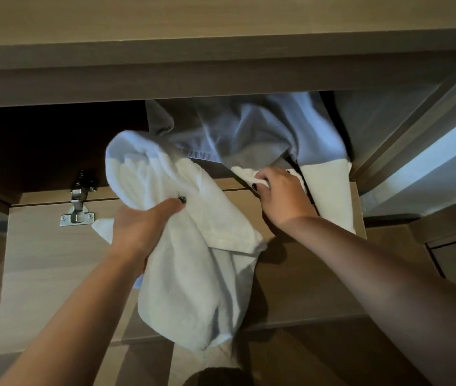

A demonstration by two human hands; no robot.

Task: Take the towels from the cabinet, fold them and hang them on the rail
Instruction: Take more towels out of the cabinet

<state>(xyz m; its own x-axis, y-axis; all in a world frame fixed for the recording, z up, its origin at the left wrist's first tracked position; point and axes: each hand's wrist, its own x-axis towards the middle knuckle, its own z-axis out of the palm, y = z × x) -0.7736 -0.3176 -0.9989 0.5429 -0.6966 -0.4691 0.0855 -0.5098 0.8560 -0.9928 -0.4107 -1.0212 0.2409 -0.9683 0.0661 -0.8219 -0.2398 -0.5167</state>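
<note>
Two white terry towels are gripped: a bunched white towel [193,263] by the left hand [143,227], a second white towel [246,174] at the wooden cabinet [54,274] opening by the right hand [282,196].

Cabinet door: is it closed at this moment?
No. The cabinet door is swung down open on its hinge, and both hands pull white towels from the opening.
</note>
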